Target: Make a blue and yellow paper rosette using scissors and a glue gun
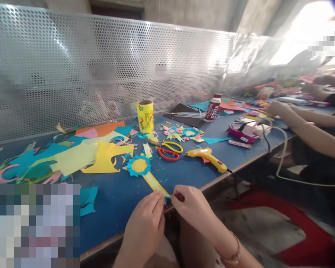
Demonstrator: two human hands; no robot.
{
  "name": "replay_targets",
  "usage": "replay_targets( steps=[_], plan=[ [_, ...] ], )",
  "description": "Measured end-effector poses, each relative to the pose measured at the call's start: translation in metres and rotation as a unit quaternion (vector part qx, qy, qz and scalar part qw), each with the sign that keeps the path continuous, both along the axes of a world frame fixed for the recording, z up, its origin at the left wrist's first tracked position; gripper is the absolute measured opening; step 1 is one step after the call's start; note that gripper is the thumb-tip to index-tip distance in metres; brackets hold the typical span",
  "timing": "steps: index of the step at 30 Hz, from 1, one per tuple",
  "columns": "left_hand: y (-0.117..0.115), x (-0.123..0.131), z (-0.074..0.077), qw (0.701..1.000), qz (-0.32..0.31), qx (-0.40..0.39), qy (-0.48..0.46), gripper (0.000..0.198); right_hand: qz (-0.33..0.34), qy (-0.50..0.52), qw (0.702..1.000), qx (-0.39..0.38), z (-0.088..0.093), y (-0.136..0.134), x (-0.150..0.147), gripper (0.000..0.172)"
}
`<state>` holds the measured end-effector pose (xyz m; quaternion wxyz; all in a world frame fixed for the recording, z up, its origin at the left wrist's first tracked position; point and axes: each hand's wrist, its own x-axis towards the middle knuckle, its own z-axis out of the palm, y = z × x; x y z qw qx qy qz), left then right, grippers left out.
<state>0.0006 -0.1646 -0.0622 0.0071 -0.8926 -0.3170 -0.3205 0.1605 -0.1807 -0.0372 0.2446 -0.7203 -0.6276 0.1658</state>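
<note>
A paper flower (139,166) with blue fringed petals and a yellow middle lies on the blue table. From it a yellow and pale paper strip (155,183) runs to the table's near edge. My left hand (149,214) has its fingers pressed together on the strip's lower end. Beside it, my right hand (191,204) is closed in a pinch at the tip; what it grips is hidden. A small bit of blue paper (167,201) shows between the hands. Scissors (169,150) with red and yellow handles and a yellow glue gun (208,158) lie beyond.
Coloured paper sheets and scraps (97,154) cover the left. Behind stand a yellow wrap roll (145,116) and a COLTA bottle (213,108). More paper flowers (190,132), a power strip with cords (244,134) and another person's arm (307,128) are further right. A perforated metal screen (123,67) borders the table.
</note>
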Motion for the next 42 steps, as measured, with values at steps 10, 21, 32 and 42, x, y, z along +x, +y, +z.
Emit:
replay_targets(
  steps=[10, 21, 32, 42],
  plan=[
    [-0.001, 0.0, 0.0, 0.999, 0.004, -0.03, 0.017, 0.041, 0.0, -0.037, 0.999, -0.021, 0.0, 0.0, 0.0, 0.019],
    [-0.001, 0.0, 0.0, 0.999, 0.004, -0.039, 0.037, 0.041, 0.03, -0.089, 0.995, -0.021, 0.002, -0.003, 0.003, 0.02],
    [-0.002, -0.003, 0.0, 0.999, 0.002, -0.019, 0.032, 0.038, 0.031, -0.094, 0.995, -0.03, 0.002, -0.006, 0.006, 0.018],
    [-0.004, -0.002, 0.001, 0.997, 0.018, -0.04, 0.068, 0.046, 0.114, -0.04, 0.989, 0.087, -0.005, -0.019, 0.026, 0.021]
  ],
)
